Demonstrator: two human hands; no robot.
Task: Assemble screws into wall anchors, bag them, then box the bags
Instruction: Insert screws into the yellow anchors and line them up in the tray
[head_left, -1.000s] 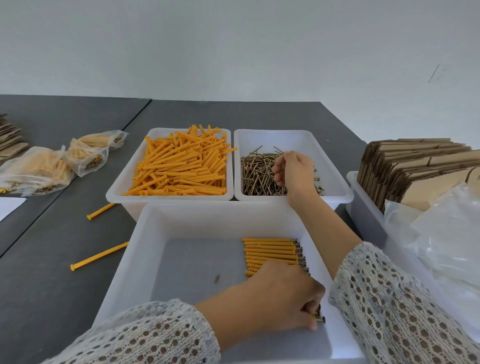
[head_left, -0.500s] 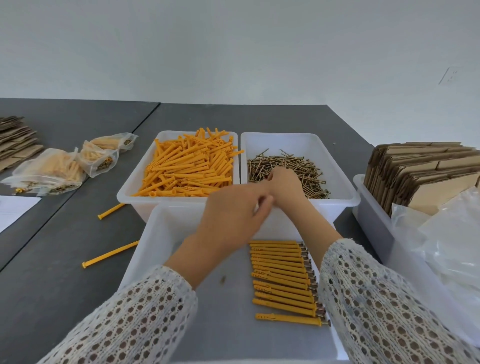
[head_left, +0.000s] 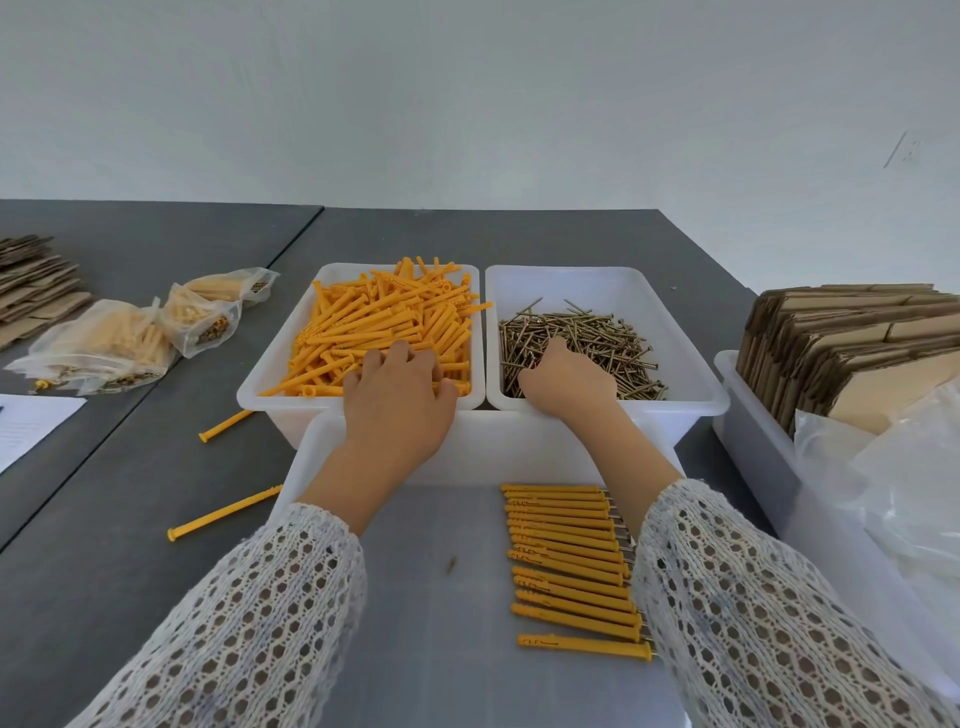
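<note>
While both hands dig into bins on the grey counter (head_left: 156, 467) below a pale wall (head_left: 467, 104), the left hand (head_left: 397, 400) has fingers spread on orange anchors (head_left: 374, 327); whether the right hand (head_left: 569, 382) grips screws (head_left: 587, 332) cannot be told

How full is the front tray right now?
Partly filled. The front tray holds one neat row of finished anchors along its right side; the rest of its floor is bare except for one small speck.

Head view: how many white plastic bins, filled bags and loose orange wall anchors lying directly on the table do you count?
White plastic bins: 4
Filled bags: 3
Loose orange wall anchors on the table: 2
Total: 9
</note>
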